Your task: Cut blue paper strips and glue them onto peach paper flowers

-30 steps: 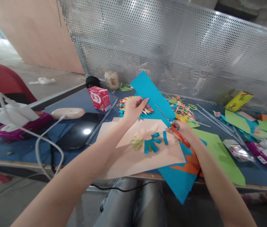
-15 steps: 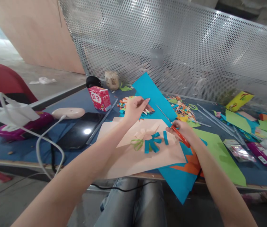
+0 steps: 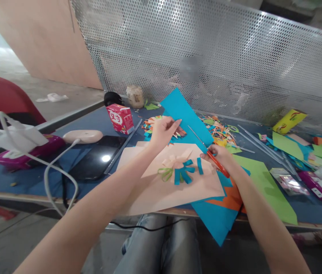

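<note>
My left hand [image 3: 165,129] pinches the edge of a blue paper sheet [image 3: 185,108], which is held up tilted over the table. My right hand [image 3: 218,155] grips orange-handled scissors [image 3: 218,164], their blades lying along the lower edge of that sheet. Below both hands is a large pale peach sheet [image 3: 149,190]. On it rest a blue paper flower of looped strips [image 3: 184,173], green paper loops [image 3: 165,174], pale peach loops [image 3: 175,161] and a single blue strip [image 3: 200,166].
Paper scraps [image 3: 220,131] are heaped behind the hands. A phone [image 3: 96,158], a pink box [image 3: 120,118] and a white cable [image 3: 47,179] lie left. Green sheets [image 3: 266,190], clear sticks [image 3: 259,140] and a yellow tube [image 3: 289,121] are right. A perforated metal panel [image 3: 149,49] stands behind.
Almost nothing differs. The blue sheet and my left hand have shifted very slightly to the right; the scissors stay at the sheet's edge.
</note>
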### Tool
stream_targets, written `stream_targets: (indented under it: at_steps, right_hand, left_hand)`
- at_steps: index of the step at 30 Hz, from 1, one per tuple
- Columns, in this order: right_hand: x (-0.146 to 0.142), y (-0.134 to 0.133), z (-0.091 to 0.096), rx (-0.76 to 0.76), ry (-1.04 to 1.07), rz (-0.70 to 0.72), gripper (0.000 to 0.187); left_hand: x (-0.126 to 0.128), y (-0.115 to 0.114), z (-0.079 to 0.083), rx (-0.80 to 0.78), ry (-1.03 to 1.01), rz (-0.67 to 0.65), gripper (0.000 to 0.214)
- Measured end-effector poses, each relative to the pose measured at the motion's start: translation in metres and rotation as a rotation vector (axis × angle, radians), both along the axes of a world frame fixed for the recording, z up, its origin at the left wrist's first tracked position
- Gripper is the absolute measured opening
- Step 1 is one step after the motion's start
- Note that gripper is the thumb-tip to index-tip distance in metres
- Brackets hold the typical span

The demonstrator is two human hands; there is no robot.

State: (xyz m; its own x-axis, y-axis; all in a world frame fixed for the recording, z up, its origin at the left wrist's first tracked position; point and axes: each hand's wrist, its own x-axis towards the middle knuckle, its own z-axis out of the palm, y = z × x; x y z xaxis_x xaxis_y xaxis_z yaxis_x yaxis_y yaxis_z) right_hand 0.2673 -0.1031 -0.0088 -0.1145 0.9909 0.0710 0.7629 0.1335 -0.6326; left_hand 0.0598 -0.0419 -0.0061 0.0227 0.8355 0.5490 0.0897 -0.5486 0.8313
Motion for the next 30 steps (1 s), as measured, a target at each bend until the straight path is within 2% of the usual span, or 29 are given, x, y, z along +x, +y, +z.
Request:
stream_targets:
  at_steps: [6, 13, 19, 24, 30]
  right_hand:
    - [-0.0012, 0.0005, 0.0002, -0.028, -0.052, -0.049, 0.045]
    - [-0.001, 0.0002, 0.0033, -0.036, -0.095, -0.038, 0.042]
    - [0.0008, 0.0024, -0.0023, 0.079, -0.093, -0.018, 0.043]
    - [0.0007, 0.0024, -0.0034, 0.051, -0.075, -0.014, 0.044]
    - [-0.0002, 0.001, -0.0002, 0.112, -0.094, -0.005, 0.045]
  left_hand:
    - [0.0025, -0.0039, 0.0024, -0.038, 0.007, -0.009, 0.028]
    - [0.0024, -0.0049, 0.0034, -0.045, -0.009, -0.026, 0.031]
    - [0.0033, -0.005, 0.0019, -0.034, 0.006, -0.055, 0.031]
    - [0.004, -0.0051, 0.0004, -0.04, 0.013, -0.066, 0.029]
    - [0.0034, -0.0048, -0.0004, -0.029, 0.024, -0.06, 0.028]
